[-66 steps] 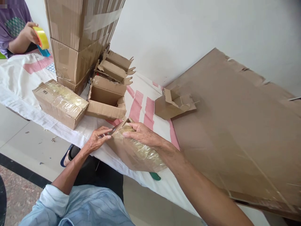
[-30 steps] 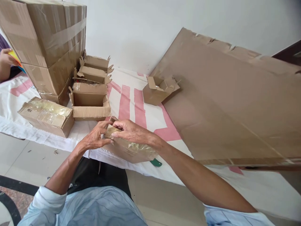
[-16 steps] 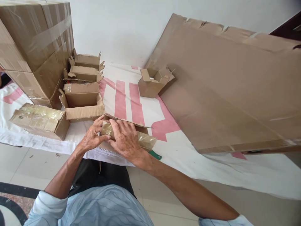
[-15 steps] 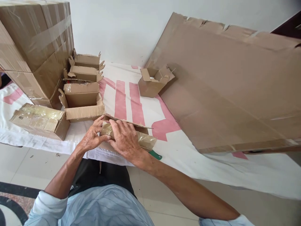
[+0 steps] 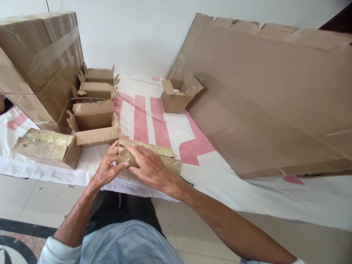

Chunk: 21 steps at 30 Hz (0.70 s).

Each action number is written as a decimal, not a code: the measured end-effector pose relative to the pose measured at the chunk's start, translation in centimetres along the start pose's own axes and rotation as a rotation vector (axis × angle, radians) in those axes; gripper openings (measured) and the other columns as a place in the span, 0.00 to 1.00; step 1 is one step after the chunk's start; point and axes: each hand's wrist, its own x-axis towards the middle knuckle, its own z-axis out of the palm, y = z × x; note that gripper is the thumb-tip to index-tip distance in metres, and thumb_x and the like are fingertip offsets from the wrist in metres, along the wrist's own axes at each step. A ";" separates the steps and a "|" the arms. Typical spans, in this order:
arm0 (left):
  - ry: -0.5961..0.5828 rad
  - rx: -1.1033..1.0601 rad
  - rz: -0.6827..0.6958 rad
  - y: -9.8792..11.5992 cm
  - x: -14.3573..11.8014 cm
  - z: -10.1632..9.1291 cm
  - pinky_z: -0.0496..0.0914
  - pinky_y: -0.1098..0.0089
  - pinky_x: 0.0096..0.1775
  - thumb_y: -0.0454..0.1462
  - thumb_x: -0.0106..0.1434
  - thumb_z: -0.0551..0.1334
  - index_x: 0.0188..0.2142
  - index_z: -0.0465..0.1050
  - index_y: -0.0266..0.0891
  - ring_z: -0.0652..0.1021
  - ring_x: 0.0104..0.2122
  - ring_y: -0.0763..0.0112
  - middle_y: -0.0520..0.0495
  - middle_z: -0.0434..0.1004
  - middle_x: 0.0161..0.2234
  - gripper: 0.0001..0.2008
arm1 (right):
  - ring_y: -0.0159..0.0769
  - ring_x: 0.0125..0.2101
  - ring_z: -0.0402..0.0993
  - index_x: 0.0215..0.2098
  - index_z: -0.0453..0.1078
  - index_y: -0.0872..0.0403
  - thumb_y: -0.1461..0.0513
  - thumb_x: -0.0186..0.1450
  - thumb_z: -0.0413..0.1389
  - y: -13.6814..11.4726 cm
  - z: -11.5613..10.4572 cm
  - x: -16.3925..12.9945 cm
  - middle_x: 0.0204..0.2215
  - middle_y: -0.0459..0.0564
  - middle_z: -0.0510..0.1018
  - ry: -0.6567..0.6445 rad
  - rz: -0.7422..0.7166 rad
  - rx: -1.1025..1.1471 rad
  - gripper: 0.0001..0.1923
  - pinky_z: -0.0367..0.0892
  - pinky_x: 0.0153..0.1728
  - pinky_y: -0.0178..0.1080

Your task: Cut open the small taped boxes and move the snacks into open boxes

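A small cardboard box (image 5: 162,154) wrapped in shiny clear tape lies at the near edge of the cloth-covered table (image 5: 225,190). My left hand (image 5: 106,169) grips its left end, thumb pressed on the end face. My right hand (image 5: 150,169) lies flat over its top and front, fingers pointing left toward the same end. Both hands hold the box down on the table. A bit of a green tool (image 5: 187,181) shows just behind my right wrist.
Several open small cartons (image 5: 93,123) stand in a row behind the hands, next to a big taped carton stack (image 5: 41,62). A taped box (image 5: 46,146) lies at the left. One open carton (image 5: 177,96) sits mid-table. A large cardboard sheet (image 5: 269,99) leans at the right.
The box's flap has come down flat and the box now lies closed under my right hand. A person with a yellow tape roll at far left has left the view as my head turned.
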 end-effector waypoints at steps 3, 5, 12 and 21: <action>0.014 0.039 -0.008 0.1 -0.8 0.2 0.49 0.38 0.75 0.50 0.74 0.64 0.32 0.83 0.43 0.79 0.59 0.54 0.45 0.84 0.48 0.19 | 0.53 0.53 0.79 0.64 0.66 0.50 0.65 0.68 0.62 -0.3 0.1 -0.3 0.52 0.58 0.82 0.006 -0.025 -0.050 0.27 0.75 0.53 0.55; 0.027 0.093 -0.026 0.2 -1.7 0.1 0.52 0.36 0.73 0.49 0.74 0.64 0.37 0.85 0.43 0.72 0.68 0.49 0.42 0.82 0.54 0.16 | 0.53 0.51 0.81 0.61 0.68 0.51 0.64 0.68 0.64 -0.6 0.0 -0.8 0.51 0.59 0.83 0.012 -0.028 -0.093 0.24 0.77 0.51 0.54; 0.001 0.259 -0.028 2.0 -5.9 -2.6 0.61 0.37 0.70 0.45 0.73 0.66 0.43 0.87 0.46 0.63 0.73 0.44 0.39 0.78 0.61 0.11 | 0.52 0.47 0.84 0.44 0.78 0.52 0.63 0.72 0.61 -1.0 -1.9 -5.4 0.47 0.61 0.86 0.021 -0.026 -0.108 0.04 0.79 0.48 0.51; -0.160 0.296 -0.118 5.3 -5.0 -4.9 0.62 0.38 0.70 0.48 0.79 0.54 0.34 0.86 0.44 0.61 0.74 0.45 0.40 0.79 0.60 0.25 | 0.45 0.54 0.82 0.44 0.83 0.48 0.60 0.75 0.56 -0.3 -5.5 -6.5 0.56 0.53 0.83 -0.234 0.126 0.348 0.12 0.78 0.55 0.46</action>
